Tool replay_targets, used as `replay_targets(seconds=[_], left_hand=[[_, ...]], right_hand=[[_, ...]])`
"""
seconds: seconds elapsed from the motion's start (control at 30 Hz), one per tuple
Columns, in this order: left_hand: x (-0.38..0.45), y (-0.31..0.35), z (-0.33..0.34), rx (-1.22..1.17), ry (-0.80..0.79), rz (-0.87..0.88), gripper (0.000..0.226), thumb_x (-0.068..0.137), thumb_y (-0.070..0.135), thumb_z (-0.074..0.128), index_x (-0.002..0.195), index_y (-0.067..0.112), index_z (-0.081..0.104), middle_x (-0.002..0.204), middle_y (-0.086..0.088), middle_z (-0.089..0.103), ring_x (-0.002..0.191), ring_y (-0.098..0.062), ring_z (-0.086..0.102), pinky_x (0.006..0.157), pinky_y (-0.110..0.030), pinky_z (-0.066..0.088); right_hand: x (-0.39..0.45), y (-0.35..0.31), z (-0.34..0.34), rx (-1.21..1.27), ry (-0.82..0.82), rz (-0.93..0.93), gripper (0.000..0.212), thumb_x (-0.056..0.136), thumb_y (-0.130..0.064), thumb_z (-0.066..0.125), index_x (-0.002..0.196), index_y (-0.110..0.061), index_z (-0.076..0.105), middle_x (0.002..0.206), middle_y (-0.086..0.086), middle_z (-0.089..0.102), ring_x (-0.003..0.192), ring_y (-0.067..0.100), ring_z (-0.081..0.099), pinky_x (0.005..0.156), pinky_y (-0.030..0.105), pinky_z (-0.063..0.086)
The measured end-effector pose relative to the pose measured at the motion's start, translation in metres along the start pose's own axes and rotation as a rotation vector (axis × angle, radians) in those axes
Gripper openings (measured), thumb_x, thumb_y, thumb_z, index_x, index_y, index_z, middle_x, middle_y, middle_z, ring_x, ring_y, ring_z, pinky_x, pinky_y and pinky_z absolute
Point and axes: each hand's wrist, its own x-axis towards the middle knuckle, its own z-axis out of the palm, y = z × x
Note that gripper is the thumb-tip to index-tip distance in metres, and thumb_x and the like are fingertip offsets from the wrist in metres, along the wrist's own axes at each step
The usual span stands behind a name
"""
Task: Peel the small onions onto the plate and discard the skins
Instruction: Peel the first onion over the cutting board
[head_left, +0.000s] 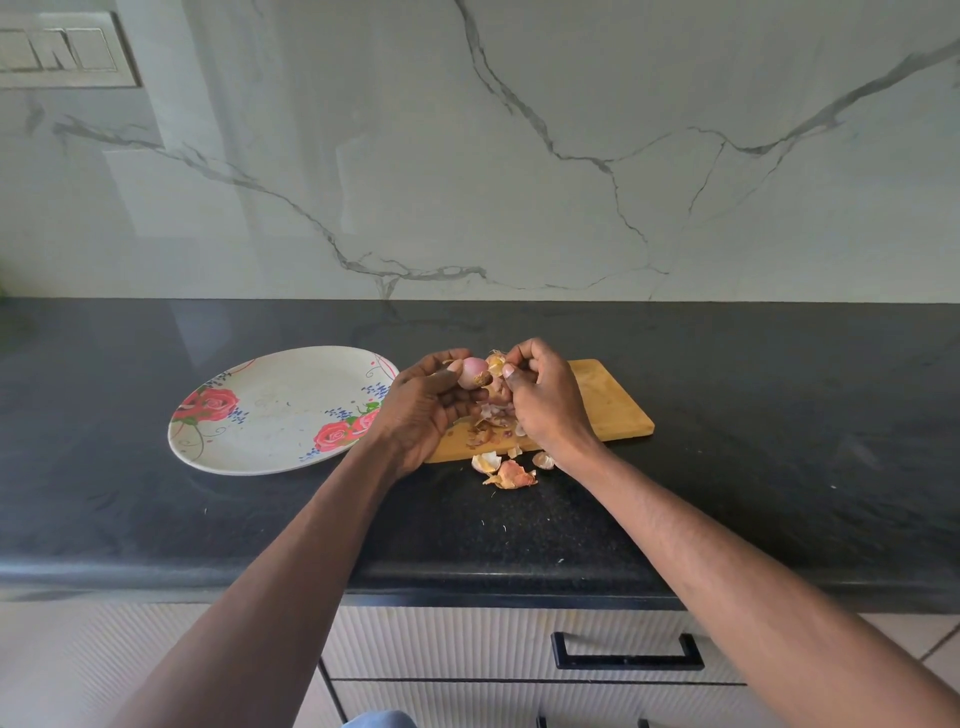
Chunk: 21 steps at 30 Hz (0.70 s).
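Marble-look wall panels with grey veins fill the upper half of the frame, and below them a dark speckled stone surface runs across the middle, glossy enough to mirror the wall. At centre lies a flat wooden cutting board, pale yellow with rounded corners; its left part is hidden by the hands. Above the board the left hand curls its fingers round a small onion, smooth, pink and rounded, with a brown root end facing right. The right hand pinches a dry, papery flake of skin just beside the onion; whether that flake is still attached is hard to make out. More onions or scraps sit between the palms on the board, mostly covered and too hidden to count. Loose skins, crinkled and orange-white, lie on the dark stone just below the board's near edge, with a few tiny bits scattered lower down. Left of centre rests an oval plate, cream with red roses and blue flecks, its right rim overlapped by the left hand; no onion shows on it. At lower right a ribbed pale drawer front carries a black handle. A switch plate sits in the upper left corner, cut off by the frame edge.
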Motion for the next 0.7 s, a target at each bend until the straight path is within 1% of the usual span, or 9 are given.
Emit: replay_targets(seconds=[0.1,0.17,0.3,0.37,0.4,0.5,0.57,0.63,0.7], left_hand=[[0.0004,0.0003,-0.0001,-0.022,0.024,0.004,0.017,0.103,0.002,0.046,0.113,0.003,0.060,0.094,-0.021,0.070,0.075,-0.025,0.069,0.064,-0.028,0.060],[0.0004,0.0001,-0.0005,-0.027,0.030,0.000,0.017,0.104,0.002,0.046,0.112,0.003,0.061,0.094,-0.021,0.070,0.076,-0.025,0.069,0.065,-0.028,0.060],[0.0009,0.0000,-0.0005,-0.028,0.032,-0.012,0.018,0.103,0.003,0.046,0.112,0.003,0.062,0.094,-0.018,0.071,0.078,-0.026,0.070,0.066,-0.029,0.060],[0.0018,-0.0003,-0.0011,-0.036,0.038,-0.020,0.018,0.103,0.003,0.046,0.112,0.002,0.062,0.096,-0.018,0.071,0.080,-0.028,0.070,0.069,-0.031,0.061],[0.0024,-0.0006,-0.0017,-0.040,0.040,-0.022,0.018,0.103,0.003,0.047,0.112,0.002,0.062,0.098,-0.019,0.070,0.081,-0.029,0.071,0.071,-0.032,0.062],[0.0034,-0.0010,-0.0029,-0.047,0.043,-0.023,0.016,0.103,0.003,0.047,0.110,0.002,0.062,0.100,-0.020,0.070,0.081,-0.029,0.071,0.077,-0.035,0.063],[0.0036,-0.0012,-0.0027,-0.048,0.041,-0.027,0.015,0.103,0.003,0.048,0.109,0.002,0.062,0.100,-0.020,0.070,0.082,-0.029,0.071,0.080,-0.037,0.062],[0.0039,-0.0014,-0.0028,-0.040,0.039,-0.027,0.015,0.102,0.003,0.049,0.109,0.002,0.062,0.101,-0.019,0.070,0.085,-0.030,0.070,0.084,-0.039,0.060],[0.0040,-0.0014,-0.0025,-0.037,0.042,-0.023,0.014,0.102,0.003,0.050,0.108,0.002,0.062,0.100,-0.018,0.071,0.086,-0.029,0.071,0.086,-0.041,0.060]], right_hand=[[-0.0022,-0.0028,-0.0020,0.006,0.002,-0.022,0.024,0.097,-0.008,0.059,0.085,-0.028,0.052,0.099,0.010,0.064,0.089,0.026,0.064,0.066,0.031,0.051],[-0.0034,-0.0031,-0.0029,0.000,0.007,-0.033,0.021,0.095,-0.007,0.061,0.085,-0.025,0.054,0.095,0.009,0.065,0.084,0.023,0.063,0.067,0.033,0.053],[-0.0064,-0.0041,-0.0034,-0.064,0.014,-0.089,0.010,0.091,-0.008,0.066,0.091,-0.016,0.060,0.084,0.002,0.065,0.072,0.016,0.062,0.056,0.021,0.050],[-0.0074,-0.0058,-0.0034,-0.102,0.014,-0.111,0.011,0.087,-0.005,0.066,0.086,-0.015,0.062,0.080,-0.002,0.063,0.072,0.013,0.058,0.057,0.016,0.046],[-0.0075,-0.0064,-0.0032,-0.105,0.014,-0.110,0.012,0.086,-0.003,0.066,0.084,-0.015,0.063,0.079,-0.003,0.062,0.072,0.013,0.058,0.057,0.016,0.046],[-0.0074,-0.0066,-0.0022,-0.102,0.013,-0.111,0.010,0.086,-0.004,0.065,0.085,-0.013,0.067,0.078,0.000,0.064,0.074,0.019,0.062,0.061,0.028,0.052],[-0.0082,-0.0061,-0.0023,-0.111,0.030,-0.135,0.007,0.088,-0.007,0.066,0.087,-0.011,0.072,0.076,-0.006,0.066,0.074,0.019,0.064,0.071,0.036,0.056],[-0.0080,-0.0039,-0.0021,-0.104,0.050,-0.147,0.010,0.090,-0.018,0.069,0.086,-0.012,0.076,0.076,-0.015,0.066,0.073,0.015,0.065,0.079,0.042,0.057],[-0.0085,-0.0063,-0.0030,-0.090,0.023,-0.100,0.021,0.088,-0.036,0.074,0.092,-0.016,0.077,0.083,-0.014,0.068,0.079,0.015,0.068,0.074,0.043,0.060]])
